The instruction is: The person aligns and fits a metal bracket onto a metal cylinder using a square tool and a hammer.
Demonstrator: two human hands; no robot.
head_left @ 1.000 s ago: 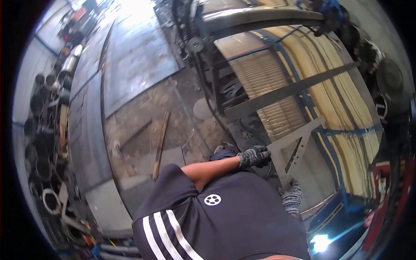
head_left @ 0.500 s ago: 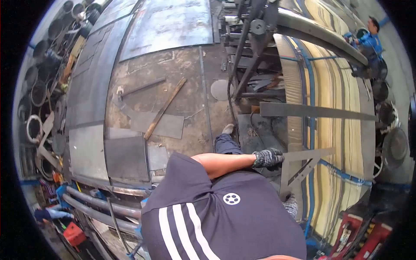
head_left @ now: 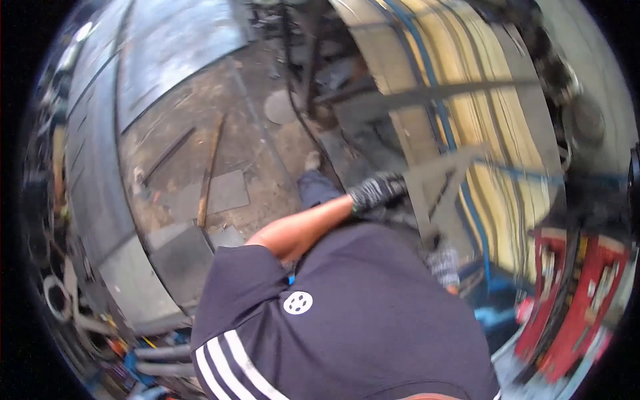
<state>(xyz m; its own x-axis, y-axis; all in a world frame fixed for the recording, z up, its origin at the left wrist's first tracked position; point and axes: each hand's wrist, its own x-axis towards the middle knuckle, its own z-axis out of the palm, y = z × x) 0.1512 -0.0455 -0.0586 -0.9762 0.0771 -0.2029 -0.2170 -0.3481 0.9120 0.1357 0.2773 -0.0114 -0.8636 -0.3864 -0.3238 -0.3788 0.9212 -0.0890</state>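
My left hand [head_left: 377,190], in a dark knitted glove, grips the upper corner of a grey triangular metal frame [head_left: 440,170]. Lower down, my right hand [head_left: 443,265], also gloved, holds the same frame near its bottom corner, partly hidden behind my dark shirt. The frame stands upright in front of a big curved yellowish sheet-metal body [head_left: 493,113]. The picture is motion-blurred, so finger detail is unclear.
A long flat steel bar [head_left: 433,93] lies across the curved body. Steel plates [head_left: 220,193], a rusty strip [head_left: 208,167] and a round disc [head_left: 280,107] lie on the dirt floor to the left. Red equipment [head_left: 573,287] stands at the right. Pipes and rings [head_left: 57,293] crowd the far left.
The view has swung and blurred; the frame and both hands sit higher and further left in the picture. Both hands stay on the triangular frame.
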